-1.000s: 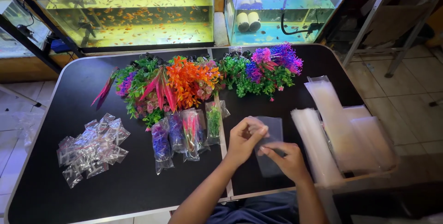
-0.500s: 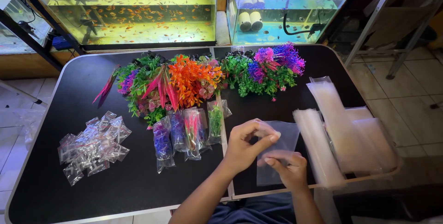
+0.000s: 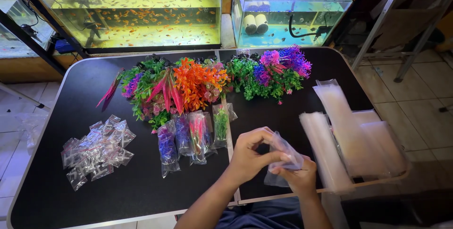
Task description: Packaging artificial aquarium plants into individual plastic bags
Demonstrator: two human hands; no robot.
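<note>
Both hands were pinching a small, crinkly clear plastic bag (image 3: 283, 156): left hand (image 3: 250, 156) gripped its top edge, right hand (image 3: 297, 177) clutched it from below, just above the black table (image 3: 71, 210). Floppy clear bag stacks (image 3: 354, 139) lay right of it, packed plastic plants (image 3: 193, 134) left.

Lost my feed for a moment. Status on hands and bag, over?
Left hand and right hand both gripping one clear plastic bag, lifted off black table. Bagged plants apart on the left, nothing obstructing.
</note>
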